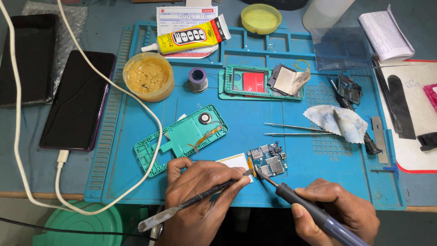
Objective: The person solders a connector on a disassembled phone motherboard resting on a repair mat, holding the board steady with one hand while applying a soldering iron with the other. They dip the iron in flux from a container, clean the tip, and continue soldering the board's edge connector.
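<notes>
Left hand (200,191): pinches a thin dark metal spudger (191,202), its tip at the small blue circuit board (268,164).
Right hand (337,214): closed around a blue-handled soldering iron (314,212), tip touching the board's left edge.
Board: near the front edge of the blue silicone work mat (255,114).
Beside it: teal plastic phone frame (182,139), lying to the left.

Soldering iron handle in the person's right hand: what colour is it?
Blue-purple soldering iron handle with a black grip, head view.

two dark phones (77,100), yellow glue tube (193,35), paste tub (148,75), solder spool (198,80), teal phone frame (184,139), tweezers (293,129)
</notes>
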`<state>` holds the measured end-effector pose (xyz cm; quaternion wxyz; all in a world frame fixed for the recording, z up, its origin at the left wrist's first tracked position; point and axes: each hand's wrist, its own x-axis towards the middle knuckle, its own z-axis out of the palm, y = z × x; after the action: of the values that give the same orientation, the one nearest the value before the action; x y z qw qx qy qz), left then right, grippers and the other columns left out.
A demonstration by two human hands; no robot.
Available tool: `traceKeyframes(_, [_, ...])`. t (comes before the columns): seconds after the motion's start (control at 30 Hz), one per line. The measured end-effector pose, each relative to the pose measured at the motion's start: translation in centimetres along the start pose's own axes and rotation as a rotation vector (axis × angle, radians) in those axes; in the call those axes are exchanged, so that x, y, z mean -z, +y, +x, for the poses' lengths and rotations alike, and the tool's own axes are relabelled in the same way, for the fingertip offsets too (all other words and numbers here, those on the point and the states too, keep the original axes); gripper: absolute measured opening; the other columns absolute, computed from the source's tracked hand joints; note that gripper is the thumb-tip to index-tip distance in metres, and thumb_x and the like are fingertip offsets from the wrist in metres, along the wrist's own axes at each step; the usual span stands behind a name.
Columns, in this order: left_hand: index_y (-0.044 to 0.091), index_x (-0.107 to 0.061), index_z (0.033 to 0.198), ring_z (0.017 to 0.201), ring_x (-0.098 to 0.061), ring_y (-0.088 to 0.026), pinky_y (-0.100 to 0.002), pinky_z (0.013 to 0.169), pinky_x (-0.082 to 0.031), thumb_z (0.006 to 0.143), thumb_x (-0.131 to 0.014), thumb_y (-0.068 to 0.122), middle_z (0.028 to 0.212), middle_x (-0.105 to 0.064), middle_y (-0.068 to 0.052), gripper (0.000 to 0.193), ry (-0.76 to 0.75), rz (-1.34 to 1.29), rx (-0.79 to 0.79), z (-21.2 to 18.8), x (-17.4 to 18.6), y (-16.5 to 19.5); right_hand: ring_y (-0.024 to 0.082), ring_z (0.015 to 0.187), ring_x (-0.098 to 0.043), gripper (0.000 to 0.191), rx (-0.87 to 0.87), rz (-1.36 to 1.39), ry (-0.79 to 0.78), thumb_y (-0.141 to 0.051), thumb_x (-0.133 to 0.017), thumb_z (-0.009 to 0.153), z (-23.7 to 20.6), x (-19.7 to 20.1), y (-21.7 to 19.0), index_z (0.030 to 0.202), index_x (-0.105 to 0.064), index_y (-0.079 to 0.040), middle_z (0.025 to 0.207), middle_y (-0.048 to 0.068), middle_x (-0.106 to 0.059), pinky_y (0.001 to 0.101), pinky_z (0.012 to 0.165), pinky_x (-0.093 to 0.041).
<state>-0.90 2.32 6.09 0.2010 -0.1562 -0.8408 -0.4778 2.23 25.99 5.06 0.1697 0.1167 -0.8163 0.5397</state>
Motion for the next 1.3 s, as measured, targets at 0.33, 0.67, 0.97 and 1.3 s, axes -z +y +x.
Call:
traceKeyframes(0.33, [0.016,-0.074,0.093,0.086,-0.073,-0.007,-0.035,0.085,-0.037,0.081,-0.085,0.016,0.087,-0.077,0.008,0.017,-0.006,-0.009,-0.009,0.04,0.15,0.04,0.011,0.061,-0.067,0.019,-0.034,0.01,0.013,-0.002,-0.078,0.077,-0.17,-0.09,-0.11,0.092,-0.069,0.006,0.073,0.01,-0.068,0.023,0.057,-0.049])
traceKeyframes(0.67, [0.016,-0.073,0.092,0.086,-0.073,-0.006,-0.034,0.085,-0.036,0.08,-0.086,0.016,0.088,-0.077,0.009,0.018,-0.008,-0.018,0.018,0.0,0.15,0.03,0.011,0.062,-0.066,0.021,-0.03,0.045,0.017,-0.002,-0.078,0.078,-0.33,0.13,-0.07,0.095,-0.07,0.007,0.071,0.009,-0.069,0.0231,0.058,-0.048])
traceKeyframes(0.97, [0.018,-0.075,0.092,0.088,-0.073,-0.006,-0.035,0.086,-0.035,0.081,-0.085,0.016,0.091,-0.077,0.01,0.016,-0.023,-0.025,-0.004,-0.11,0.22,-0.04,0.012,0.062,-0.066,0.02,-0.032,0.047,0.009,-0.003,-0.079,0.079,-0.35,0.02,-0.13,0.093,-0.07,0.007,0.076,0.011,-0.067,0.0239,0.059,-0.049])
traceKeyframes(1.3, [0.018,-0.072,0.095,0.09,-0.073,-0.006,-0.034,0.086,-0.036,0.084,-0.085,0.016,0.093,-0.076,0.011,0.017,-0.022,-0.003,-0.065,-0.28,0.17,-0.39,0.011,0.062,-0.067,0.019,-0.035,0.03,-0.018,-0.002,-0.077,0.079,-0.16,0.24,0.07,0.094,-0.07,0.007,0.075,0.011,-0.069,0.0227,0.058,-0.05])
